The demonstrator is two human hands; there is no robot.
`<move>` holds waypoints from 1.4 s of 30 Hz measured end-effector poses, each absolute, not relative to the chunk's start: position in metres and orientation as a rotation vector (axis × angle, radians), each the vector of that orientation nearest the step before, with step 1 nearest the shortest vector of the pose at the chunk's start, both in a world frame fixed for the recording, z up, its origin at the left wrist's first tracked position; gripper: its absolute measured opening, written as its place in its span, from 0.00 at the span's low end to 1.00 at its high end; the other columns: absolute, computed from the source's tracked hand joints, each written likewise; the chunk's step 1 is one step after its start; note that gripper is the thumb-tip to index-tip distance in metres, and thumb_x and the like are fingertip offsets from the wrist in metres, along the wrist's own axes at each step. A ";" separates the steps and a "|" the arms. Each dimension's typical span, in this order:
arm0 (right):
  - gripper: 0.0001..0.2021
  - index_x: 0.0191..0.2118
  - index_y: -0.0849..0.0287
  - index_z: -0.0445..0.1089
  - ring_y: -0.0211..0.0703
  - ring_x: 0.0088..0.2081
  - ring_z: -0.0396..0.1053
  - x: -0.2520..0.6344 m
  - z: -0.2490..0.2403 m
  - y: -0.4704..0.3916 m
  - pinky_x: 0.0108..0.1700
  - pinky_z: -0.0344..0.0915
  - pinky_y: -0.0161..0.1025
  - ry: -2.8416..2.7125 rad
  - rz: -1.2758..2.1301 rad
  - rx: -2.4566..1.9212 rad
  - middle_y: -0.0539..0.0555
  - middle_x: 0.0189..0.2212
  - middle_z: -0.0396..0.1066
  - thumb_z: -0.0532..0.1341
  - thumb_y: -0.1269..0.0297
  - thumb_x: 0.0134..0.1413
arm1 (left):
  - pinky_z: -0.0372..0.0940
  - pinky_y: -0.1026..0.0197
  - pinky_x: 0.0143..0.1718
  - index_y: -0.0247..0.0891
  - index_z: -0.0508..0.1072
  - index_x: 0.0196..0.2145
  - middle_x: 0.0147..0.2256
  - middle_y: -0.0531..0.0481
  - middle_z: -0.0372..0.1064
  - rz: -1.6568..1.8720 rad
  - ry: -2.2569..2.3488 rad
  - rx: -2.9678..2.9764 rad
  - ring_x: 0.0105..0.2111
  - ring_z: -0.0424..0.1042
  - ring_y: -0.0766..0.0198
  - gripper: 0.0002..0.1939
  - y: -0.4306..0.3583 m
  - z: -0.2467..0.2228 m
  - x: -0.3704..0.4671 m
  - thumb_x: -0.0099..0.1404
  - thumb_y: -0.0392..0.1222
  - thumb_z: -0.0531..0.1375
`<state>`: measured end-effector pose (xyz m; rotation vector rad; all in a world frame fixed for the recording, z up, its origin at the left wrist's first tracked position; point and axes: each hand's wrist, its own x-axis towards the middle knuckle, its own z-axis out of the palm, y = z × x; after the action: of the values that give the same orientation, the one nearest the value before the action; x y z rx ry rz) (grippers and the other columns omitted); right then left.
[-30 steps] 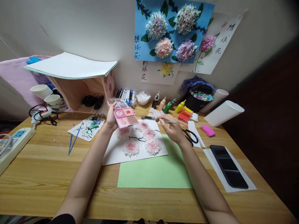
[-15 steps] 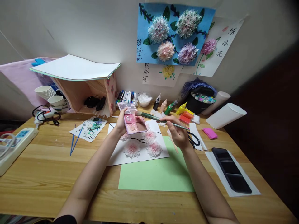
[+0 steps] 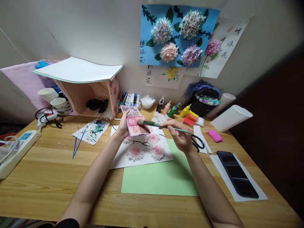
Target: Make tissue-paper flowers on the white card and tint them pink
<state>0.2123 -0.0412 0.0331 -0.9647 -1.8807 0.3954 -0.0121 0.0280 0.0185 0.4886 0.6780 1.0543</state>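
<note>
My left hand (image 3: 123, 124) holds an open makeup palette (image 3: 136, 126) with pink and brown pans, tilted above the white sheet. In my right hand (image 3: 179, 136) is a long green-handled brush (image 3: 156, 124), its bristles over the pink pan and seemingly touching it. Below them, the white sheet (image 3: 121, 162) carries several pink-and-white fluffy flowers (image 3: 157, 151) and black painted branches. The sheet overlaps a green paper (image 3: 154, 180), which my right forearm partly covers.
Two blue thin brushes (image 3: 78, 144) and a paint-smeared paper (image 3: 93, 131) lie left. Behind stand markers (image 3: 129, 99), a bowl (image 3: 147, 101) and paint bottles (image 3: 172, 110). On the right are scissors (image 3: 198, 142), a pink packet (image 3: 214, 136) and a black case (image 3: 237, 174).
The brush tip has come down from above the palette onto the pink pan, and the brush lies flatter. My left hand still holds the palette in nearly the same place.
</note>
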 end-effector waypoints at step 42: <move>0.12 0.37 0.55 0.72 0.46 0.37 0.70 0.204 0.000 -0.016 0.41 0.63 0.42 -1.858 0.410 -1.199 0.53 0.32 0.74 0.51 0.61 0.62 | 0.68 0.46 0.45 0.31 0.72 0.37 0.29 0.39 0.75 1.331 0.808 0.604 0.39 0.75 0.47 0.25 0.034 0.038 -0.043 0.62 0.56 0.47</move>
<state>0.2043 -0.0160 -0.0002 -1.1991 -1.8578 0.4099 -0.0431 0.0337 0.0383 0.6038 0.8080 1.3313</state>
